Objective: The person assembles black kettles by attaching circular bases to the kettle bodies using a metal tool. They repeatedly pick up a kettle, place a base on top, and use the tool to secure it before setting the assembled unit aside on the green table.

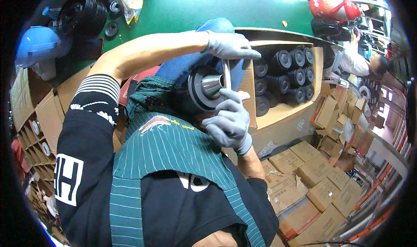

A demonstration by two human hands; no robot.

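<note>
A black round part [194, 92] with a ribbed rim lies in my lap, a shiny silver cone [212, 85] standing out of its middle. Across the cone's outer end runs a slim silver metal bar [226, 72]. My left hand [229, 45], in a grey glove, is closed round the bar's far end, its thumb or forefinger stretched to the right. At the near end, my gloved right hand [230, 121] has curled fingers, one of them pressing on the bar beside the cone. Its grip is partly hidden by the fingers.
To the right, an open cardboard box [278, 116] holds several black cylindrical parts [282, 60]. A green table [243, 5] spans the far side, with stacked black discs [82, 14] at left. Closed cartons [317, 168] lie at lower right. Another person [358, 60] sits at far right.
</note>
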